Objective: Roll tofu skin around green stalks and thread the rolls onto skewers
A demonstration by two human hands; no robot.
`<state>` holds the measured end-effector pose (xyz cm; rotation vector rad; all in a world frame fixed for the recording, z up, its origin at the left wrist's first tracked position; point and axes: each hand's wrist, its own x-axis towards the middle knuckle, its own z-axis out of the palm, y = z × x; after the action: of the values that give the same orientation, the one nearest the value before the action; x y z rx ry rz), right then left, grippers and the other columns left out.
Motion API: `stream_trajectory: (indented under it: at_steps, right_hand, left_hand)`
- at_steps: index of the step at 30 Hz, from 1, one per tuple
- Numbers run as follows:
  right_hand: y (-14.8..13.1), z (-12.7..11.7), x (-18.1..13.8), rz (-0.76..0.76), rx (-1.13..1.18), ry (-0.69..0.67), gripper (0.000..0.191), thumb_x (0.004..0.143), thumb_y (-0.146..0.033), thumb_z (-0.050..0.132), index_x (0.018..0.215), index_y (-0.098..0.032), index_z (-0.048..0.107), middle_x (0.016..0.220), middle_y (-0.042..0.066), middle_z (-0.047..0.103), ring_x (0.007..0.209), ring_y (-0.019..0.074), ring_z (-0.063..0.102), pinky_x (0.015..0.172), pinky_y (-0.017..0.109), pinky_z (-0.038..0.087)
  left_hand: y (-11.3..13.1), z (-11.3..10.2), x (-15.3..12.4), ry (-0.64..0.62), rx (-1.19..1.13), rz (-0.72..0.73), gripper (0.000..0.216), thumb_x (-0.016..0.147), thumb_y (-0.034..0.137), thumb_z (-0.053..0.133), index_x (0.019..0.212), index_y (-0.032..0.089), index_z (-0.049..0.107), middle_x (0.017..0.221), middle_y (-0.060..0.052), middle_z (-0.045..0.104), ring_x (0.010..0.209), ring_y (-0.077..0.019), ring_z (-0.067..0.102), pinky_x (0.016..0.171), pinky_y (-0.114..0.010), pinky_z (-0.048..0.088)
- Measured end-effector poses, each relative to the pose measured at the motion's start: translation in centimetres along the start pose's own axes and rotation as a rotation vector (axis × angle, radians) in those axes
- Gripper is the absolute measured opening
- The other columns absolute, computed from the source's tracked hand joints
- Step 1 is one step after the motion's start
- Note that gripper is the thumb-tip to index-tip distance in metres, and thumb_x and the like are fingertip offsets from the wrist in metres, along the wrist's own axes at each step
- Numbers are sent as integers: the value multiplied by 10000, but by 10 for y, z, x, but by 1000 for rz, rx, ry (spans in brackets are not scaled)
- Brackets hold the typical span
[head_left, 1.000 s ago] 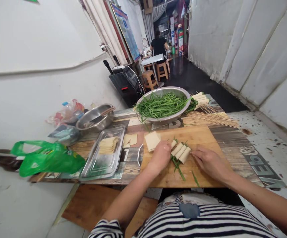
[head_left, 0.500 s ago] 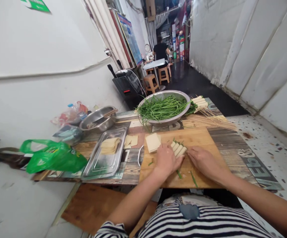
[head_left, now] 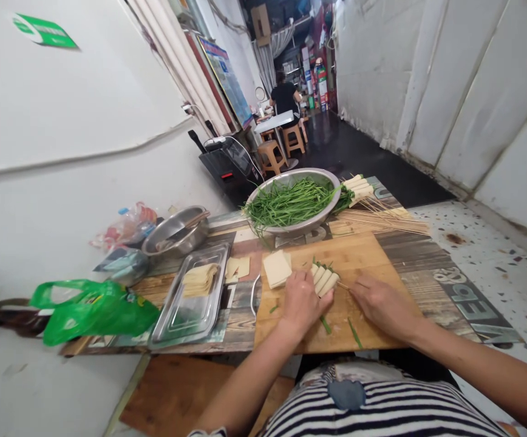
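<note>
We log the bench first, the biggest item, wood-patterned with lettering at its right end. On its near edge we have the cutting board, then the large metal bowl just beyond it, heaped with long green stalks. Green plastic bag sits at the bench's left end, with the metal tray just beside it, a stack of thin yellowish sheets inside; the smaller metal bowl stands behind the tray. Next we take the two hands, both over the board. Left hand: fingers curled in and closed around the left side of the pale rolls, thumb along their near end. Right hand: fingers together, pinched on the outer end of a thin skewer, which runs to the rolls' right side; we can't tell how deep it goes. We place the pale rolls on the board between the hands, side by side, green tips poking out at the far ends. Smaller still: square pale sheets piled at the board's far left corner, finished rolls right of the large bowl, loose sticks in front of those, and a green scrap near the board's front edge.
</note>
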<state>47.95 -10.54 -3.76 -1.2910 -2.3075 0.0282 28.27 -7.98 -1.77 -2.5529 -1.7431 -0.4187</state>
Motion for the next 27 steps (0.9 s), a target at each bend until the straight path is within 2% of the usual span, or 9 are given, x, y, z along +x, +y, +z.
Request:
stream_trajectory:
  at_steps: [5, 10, 13, 15, 17, 19, 21, 23, 27]
  right_hand:
    - [3, -5, 10, 1, 33, 19, 296, 937, -136, 382, 727, -164, 589, 716, 54, 583, 671, 163, 532, 637, 280, 416]
    - [34, -18, 29, 57, 9, 29, 295, 941, -190, 390, 751, -155, 613, 732, 68, 596, 681, 166, 529, 645, 275, 394]
    - [56, -20, 31, 118, 13, -74, 278, 914, -179, 421, 733, -155, 630, 740, 70, 616, 696, 169, 552, 656, 269, 390]
    - [74, -20, 27, 102, 56, -151, 263, 909, -203, 440, 767, -163, 658, 766, 64, 639, 718, 169, 572, 672, 263, 396]
    - [98, -24, 23, 112, 76, -159, 259, 913, -261, 456, 830, -178, 687, 822, 65, 663, 763, 177, 588, 696, 262, 406]
    - [127, -33, 21, 225, 11, -104, 279, 916, -302, 454, 870, -185, 702, 873, 75, 673, 813, 191, 594, 722, 270, 410]
    - [158, -44, 23, 405, -130, -60, 298, 919, -290, 436, 886, -168, 706, 891, 91, 669, 839, 203, 594, 731, 279, 406]
    - [181, -53, 24, 499, -261, -116, 292, 914, -264, 436, 892, -148, 703, 914, 104, 657, 846, 204, 593, 718, 279, 397]
    - [195, -51, 25, 392, -408, -296, 306, 936, -242, 395, 880, -136, 677, 973, 122, 631, 898, 206, 583, 690, 275, 382]
  left_hand:
    - [-4, -2, 8, 108, -20, 1, 299, 740, 407, 693, 905, 170, 616, 853, -103, 634, 855, -260, 596, 795, -385, 504]
    - [4, 8, 48, 196, 19, 15, 396, 735, 465, 668, 970, 150, 622, 883, -104, 629, 892, -263, 591, 798, -385, 485]
    - [19, 19, 63, 173, 36, 2, 391, 723, 472, 694, 936, 150, 634, 884, -105, 634, 887, -265, 592, 814, -384, 480]
    - [28, 25, 62, 164, 5, -9, 394, 737, 473, 695, 964, 156, 637, 895, -95, 636, 892, -262, 594, 821, -385, 487]
    - [33, 29, 56, 173, -29, -34, 452, 741, 478, 704, 1039, 146, 628, 941, -104, 638, 914, -272, 591, 828, -401, 493]
    - [34, 31, 48, 178, -70, -47, 545, 725, 487, 726, 1114, 126, 601, 1001, -128, 636, 948, -292, 583, 845, -426, 494]
    - [31, 33, 43, 187, -144, -36, 640, 709, 488, 747, 1197, 123, 553, 1069, -147, 626, 1007, -306, 572, 890, -447, 485]
    - [27, 35, 39, 225, -225, -18, 692, 721, 465, 745, 1271, 130, 490, 1155, -162, 598, 1095, -312, 547, 945, -461, 466]
    - [19, 37, 35, 303, -342, 3, 588, 766, 391, 712, 1251, 141, 492, 1194, -155, 580, 1142, -295, 531, 982, -469, 457]
